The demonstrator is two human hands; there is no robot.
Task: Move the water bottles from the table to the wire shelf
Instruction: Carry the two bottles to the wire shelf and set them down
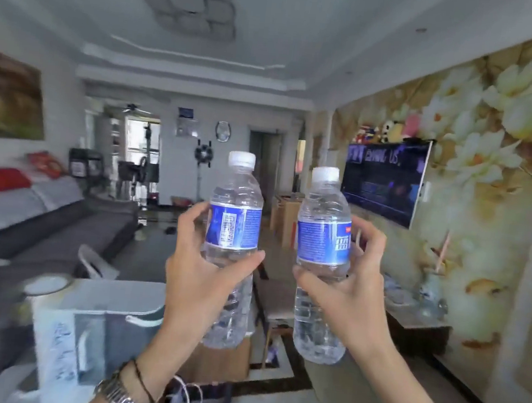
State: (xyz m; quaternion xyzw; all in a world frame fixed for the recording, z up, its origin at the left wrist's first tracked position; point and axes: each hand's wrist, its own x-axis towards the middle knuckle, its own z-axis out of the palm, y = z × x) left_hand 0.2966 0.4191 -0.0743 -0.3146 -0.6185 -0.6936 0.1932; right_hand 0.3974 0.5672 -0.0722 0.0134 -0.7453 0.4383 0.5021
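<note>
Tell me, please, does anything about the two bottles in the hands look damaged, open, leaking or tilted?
Nothing stands out. The left hand holds one water bottle upright and the right hand holds the other bottle upright. Both white caps are on, and no spill or dent shows.

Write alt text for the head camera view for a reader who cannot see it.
Each hand holds an upright, white-capped water bottle: left hand grips the left bottle, right hand the right bottle. Behind lies a blurred living room.
</note>
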